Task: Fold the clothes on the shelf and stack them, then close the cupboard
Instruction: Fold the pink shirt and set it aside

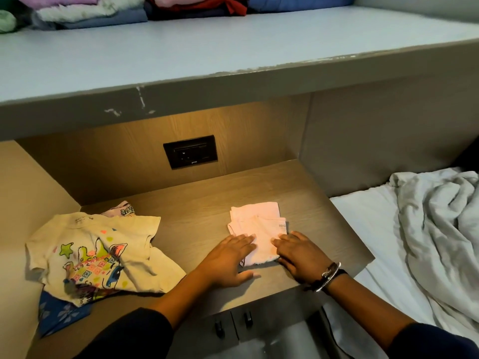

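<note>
Pressing a folded pink garment (255, 230) flat near the right side of the wooden shelf (197, 211), the left hand (228, 259) and right hand (302, 255) lie open, palms down, gripping nothing. Left of them a cream printed T-shirt (98, 252) sprawls unfolded over a blue garment (58, 313). Lifting the hands quickly could, I judge, let the small folds spring open.

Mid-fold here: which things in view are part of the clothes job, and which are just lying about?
Part of the job:
- pink garment, folded, under both the left hand and the right hand
- unicorn T-shirt, unfolded
- blue garment beneath it
- folded stacks on the upper shelf
- cupboard doors below

Just lying about:
- wall socket
- grey blanket
- wrist bracelets
</note>
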Demonstrator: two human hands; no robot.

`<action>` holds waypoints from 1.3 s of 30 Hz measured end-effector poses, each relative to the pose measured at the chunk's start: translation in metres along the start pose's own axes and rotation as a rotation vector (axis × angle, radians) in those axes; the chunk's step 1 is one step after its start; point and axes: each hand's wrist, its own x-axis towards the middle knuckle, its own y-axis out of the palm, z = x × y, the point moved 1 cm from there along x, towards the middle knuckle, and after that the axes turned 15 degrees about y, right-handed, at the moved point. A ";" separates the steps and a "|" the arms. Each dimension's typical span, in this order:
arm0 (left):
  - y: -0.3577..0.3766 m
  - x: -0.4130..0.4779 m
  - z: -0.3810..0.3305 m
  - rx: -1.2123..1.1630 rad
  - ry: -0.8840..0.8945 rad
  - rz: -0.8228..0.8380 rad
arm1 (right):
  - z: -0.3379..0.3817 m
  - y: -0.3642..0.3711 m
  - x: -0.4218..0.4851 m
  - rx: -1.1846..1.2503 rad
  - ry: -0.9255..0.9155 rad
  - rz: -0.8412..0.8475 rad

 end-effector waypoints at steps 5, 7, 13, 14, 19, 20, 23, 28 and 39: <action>0.008 -0.020 -0.008 -0.087 0.074 -0.135 | 0.013 -0.005 -0.016 0.295 0.100 0.029; 0.009 -0.026 -0.015 -0.218 -0.014 -0.172 | 0.017 -0.009 -0.019 0.442 0.189 0.100; -0.004 -0.017 -0.006 -0.949 -0.304 -0.528 | 0.019 -0.023 0.001 0.827 0.407 0.145; -0.008 -0.014 -0.004 -1.000 -0.336 -0.536 | 0.018 -0.023 0.006 0.850 0.443 0.140; -0.008 -0.002 0.000 -1.086 -0.516 -0.635 | 0.016 -0.025 0.030 0.958 0.641 0.146; -0.007 0.003 0.000 -1.066 -0.567 -0.673 | 0.015 -0.021 0.032 0.941 0.681 0.145; -0.006 0.019 0.000 -0.922 -0.728 -0.739 | 0.015 -0.009 0.033 0.864 0.778 0.089; 0.005 0.030 -0.003 -0.479 -0.785 -0.687 | 0.020 -0.014 0.024 0.537 0.749 -0.010; 0.004 0.022 -0.031 -0.355 -1.135 -0.911 | 0.026 -0.004 0.026 0.137 0.421 0.106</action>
